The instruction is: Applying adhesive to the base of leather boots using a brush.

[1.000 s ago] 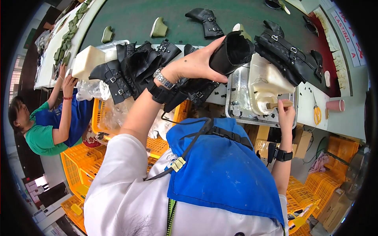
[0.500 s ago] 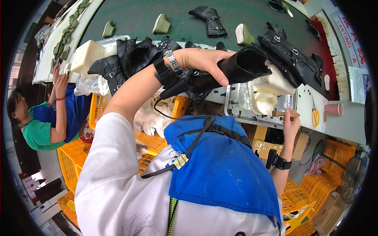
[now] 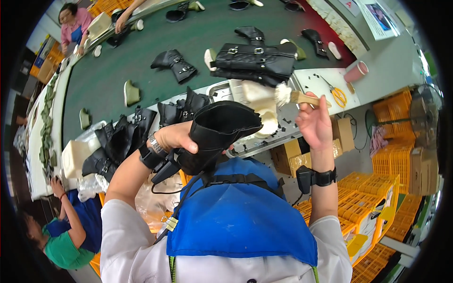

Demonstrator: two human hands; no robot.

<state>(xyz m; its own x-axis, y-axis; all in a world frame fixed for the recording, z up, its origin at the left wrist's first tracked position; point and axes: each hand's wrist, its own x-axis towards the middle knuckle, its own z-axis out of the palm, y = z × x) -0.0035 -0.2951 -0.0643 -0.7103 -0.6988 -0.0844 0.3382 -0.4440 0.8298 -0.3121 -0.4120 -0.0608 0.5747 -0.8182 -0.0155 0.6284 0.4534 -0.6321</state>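
My left hand (image 3: 175,137) grips a black boot upper (image 3: 200,141) in front of my chest, its wide opening facing up and to the right. Between the fingers of my right hand (image 3: 315,123) is the wooden handle of a brush (image 3: 302,97) with pale bristles. The bristles are in the air, close to a cut-open white plastic jug (image 3: 252,94) holding whitish paste. That jug sits in a metal tray (image 3: 250,150) strewn with black scraps. Beyond it, several black buckled boot uppers (image 3: 255,59) lie stacked on the green belt.
More black uppers (image 3: 123,141) crowd the bench edge at left. Green shoe forms (image 3: 132,93) stand on the belt (image 3: 106,70). Orange-handled scissors (image 3: 337,95) and a pink cup (image 3: 356,71) lie at right. Orange crates (image 3: 368,195) flank me; a person in green (image 3: 71,247) works at left.
My right hand has lifted the brush out of the white jug. My left hand has drawn the boot upper closer to my body, its opening now facing more upward. The view has shifted.
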